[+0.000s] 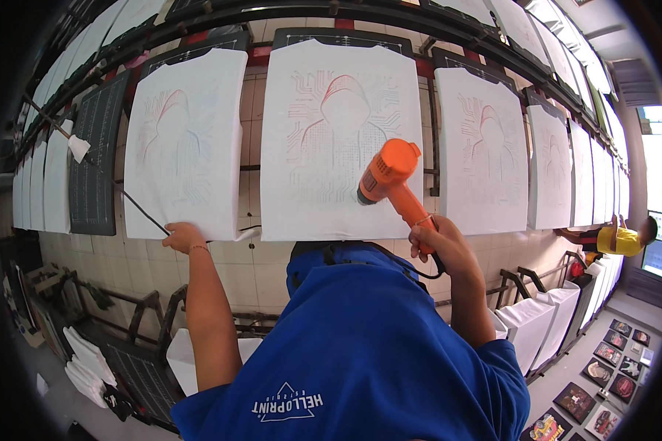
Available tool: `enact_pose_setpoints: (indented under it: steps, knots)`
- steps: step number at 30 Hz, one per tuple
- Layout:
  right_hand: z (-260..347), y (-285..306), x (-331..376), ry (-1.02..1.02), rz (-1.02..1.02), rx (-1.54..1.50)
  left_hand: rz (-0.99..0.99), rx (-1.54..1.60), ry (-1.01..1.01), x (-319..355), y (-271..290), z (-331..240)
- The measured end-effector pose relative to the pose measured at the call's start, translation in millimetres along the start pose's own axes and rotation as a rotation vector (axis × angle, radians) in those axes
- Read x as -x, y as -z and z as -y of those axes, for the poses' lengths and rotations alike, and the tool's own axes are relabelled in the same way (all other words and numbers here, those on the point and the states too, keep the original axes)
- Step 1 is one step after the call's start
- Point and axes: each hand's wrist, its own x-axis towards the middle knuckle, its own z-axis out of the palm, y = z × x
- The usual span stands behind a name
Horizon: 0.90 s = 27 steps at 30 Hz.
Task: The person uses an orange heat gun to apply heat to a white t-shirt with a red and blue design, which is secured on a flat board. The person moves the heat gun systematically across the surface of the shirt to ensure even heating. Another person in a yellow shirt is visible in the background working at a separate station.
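The right hand grips an orange heat gun over the lower right of the middle shirt, hiding some print; left of that shirt, the left hand closes on a dark cord. Beyond it, farther shirts are cut off.

Dark boards, white shirts atop (faintly printed)

Heat-gun handle partly behind right hand

hands apart, both curled | forearms bare, angled forward
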Motion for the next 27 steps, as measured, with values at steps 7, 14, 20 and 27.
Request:
enact_pose_setpoints:
  steps: [7, 14, 20, 27]
  knots:
    - [-2.1, -15.6, 6.9, 0.031, -0.023, -0.051, -0.031, 0.002, -0.009, -6.6, -5.8, 3.3]
    - [4.5, -23.1, -7.0, 0.031, 0.083, 0.005, -0.061, -0.012, -0.021, -16.7, -9.2, 10.6]
    - [4.3, -26.3, -13.6, 0.029, 0.066, 0.045, -0.041, -0.019, -0.01, -11.2, -7.9, 5.1]
    - [11.3, -20.0, 2.2, -0.011, 0.08, 0.095, -0.041, 0.007, 0.002, -10.7, -7.4, 5.5]
